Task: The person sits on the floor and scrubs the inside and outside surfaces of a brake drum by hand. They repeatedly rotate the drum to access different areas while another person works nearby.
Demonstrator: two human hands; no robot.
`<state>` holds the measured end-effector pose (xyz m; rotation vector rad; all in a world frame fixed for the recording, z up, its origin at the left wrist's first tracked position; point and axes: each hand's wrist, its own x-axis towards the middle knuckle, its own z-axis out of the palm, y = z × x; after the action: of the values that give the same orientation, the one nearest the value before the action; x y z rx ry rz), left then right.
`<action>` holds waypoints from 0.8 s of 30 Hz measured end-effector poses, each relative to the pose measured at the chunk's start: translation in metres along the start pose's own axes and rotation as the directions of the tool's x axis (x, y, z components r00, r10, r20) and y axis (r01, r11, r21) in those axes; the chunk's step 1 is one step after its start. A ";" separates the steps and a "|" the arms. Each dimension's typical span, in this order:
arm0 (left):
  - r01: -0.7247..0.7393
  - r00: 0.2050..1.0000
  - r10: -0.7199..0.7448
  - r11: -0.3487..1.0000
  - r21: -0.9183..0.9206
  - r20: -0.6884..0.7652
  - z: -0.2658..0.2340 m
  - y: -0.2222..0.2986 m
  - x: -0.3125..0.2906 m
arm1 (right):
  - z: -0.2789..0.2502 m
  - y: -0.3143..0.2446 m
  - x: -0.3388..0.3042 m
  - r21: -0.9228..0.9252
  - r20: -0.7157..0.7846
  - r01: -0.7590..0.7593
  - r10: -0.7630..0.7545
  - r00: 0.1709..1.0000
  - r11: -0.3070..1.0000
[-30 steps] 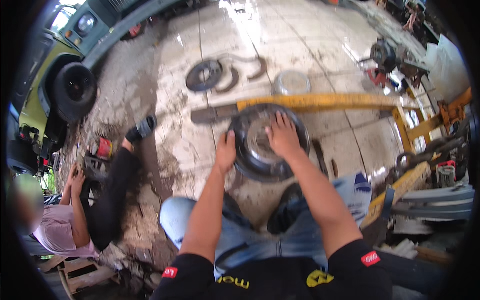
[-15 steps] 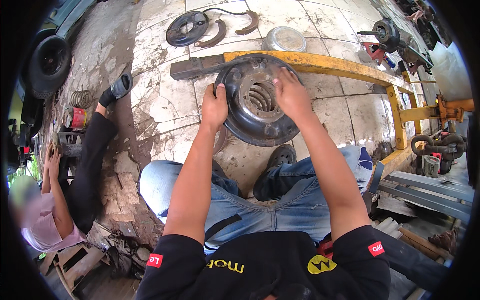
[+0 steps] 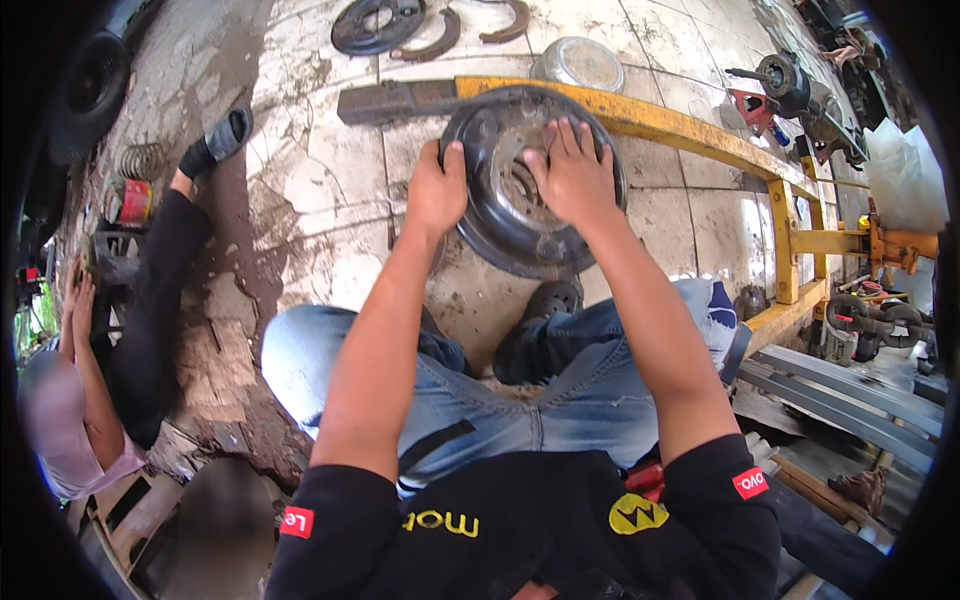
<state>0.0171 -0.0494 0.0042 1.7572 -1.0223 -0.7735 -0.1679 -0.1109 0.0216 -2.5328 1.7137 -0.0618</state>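
A round black brake backing plate [image 3: 490,225] with a bare-metal ring around its centre hole tilts in front of me, against a yellow steel leg [image 3: 650,122]. My left hand [image 3: 437,195] grips its left edge, thumb on the face and fingers partly hidden behind the rim. Flat across the upper right of the face lies my right hand [image 3: 580,180], fingers spread, thumb beside the centre hole. On the tiles beyond are another black backing plate [image 3: 350,35] and two curved brake shoes [image 3: 435,40].
A round silver metal part [image 3: 578,65] sits behind the yellow leg. To the right are an axle hub [image 3: 785,82], the yellow frame's uprights [image 3: 783,240] and grey metal bars [image 3: 850,400]. A coil spring [image 3: 143,160] and another person's leg [image 3: 165,300] are at left.
The plate has turned and tipped a little in my hands. My right hand has slid from the upper right edge onto the face. My view has shifted slightly.
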 end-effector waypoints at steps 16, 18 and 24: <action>0.135 0.988 -0.138 0.990 0.044 0.064 -0.010 0.007 -0.005 | 0.004 -0.003 -0.010 0.037 0.062 0.107 -0.109 0.992 0.994; 0.108 0.990 -0.113 0.993 0.054 0.080 -0.007 0.007 -0.002 | -0.008 -0.001 0.001 0.011 0.081 0.062 -0.062 0.995 0.998; 0.153 0.982 -0.153 0.988 0.009 0.110 -0.010 0.012 -0.004 | 0.005 0.001 -0.007 0.026 0.037 0.089 -0.090 0.995 0.996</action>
<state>0.0196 -0.0443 0.0187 1.8261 -0.9673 -0.9766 -0.1714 -0.1049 0.0167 -2.5750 1.5757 -0.0397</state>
